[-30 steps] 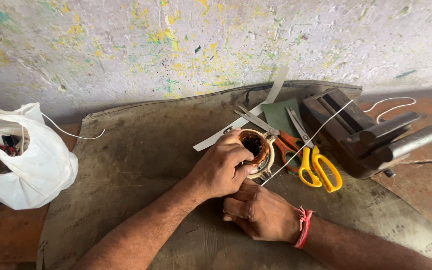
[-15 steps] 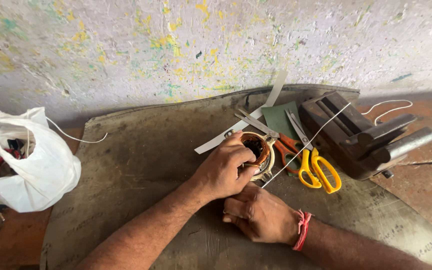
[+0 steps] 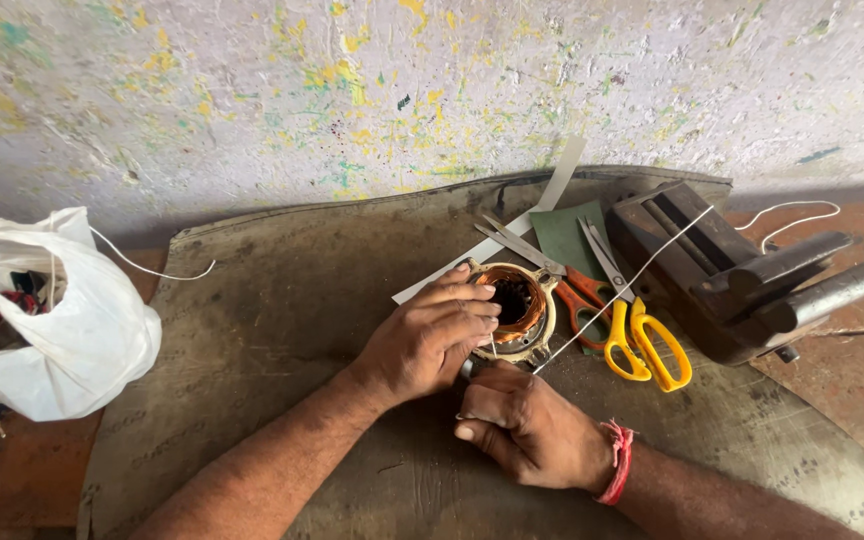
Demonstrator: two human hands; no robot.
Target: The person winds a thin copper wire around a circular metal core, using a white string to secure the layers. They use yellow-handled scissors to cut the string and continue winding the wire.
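Your left hand (image 3: 422, 340) lies on the small motor stator (image 3: 514, 310), fingers curled over its rim at the 9 o'clock side and pressing it down on the bench (image 3: 282, 300). Your right hand (image 3: 532, 435) is just below the stator, at its 6 o'clock, closed into a fist; it seems to pinch the white cord (image 3: 632, 285), but the fingers hide the exact grip. The cord runs tight from your right hand toward 2 o'clock, across the dark vise (image 3: 722, 270), and its free end curls on the bench behind.

The stator sits near the middle of the bench, with copper winding visible inside the metal ring. Two pairs of scissors lie at its 3 o'clock: the orange scissors (image 3: 577, 300) are touching or almost touching the ring, and the yellow scissors (image 3: 647, 345) are just beside, under the cord.

I think the risks are these. If you pull the cord too hard, it can cut into the winding or slip from your fingers. The tight cord may also catch the yellow scissors and drag them. If your left hand relaxes, the stator can turn or slide.

At 9 o'clock, well apart, stands a white plastic bag (image 3: 62, 330).
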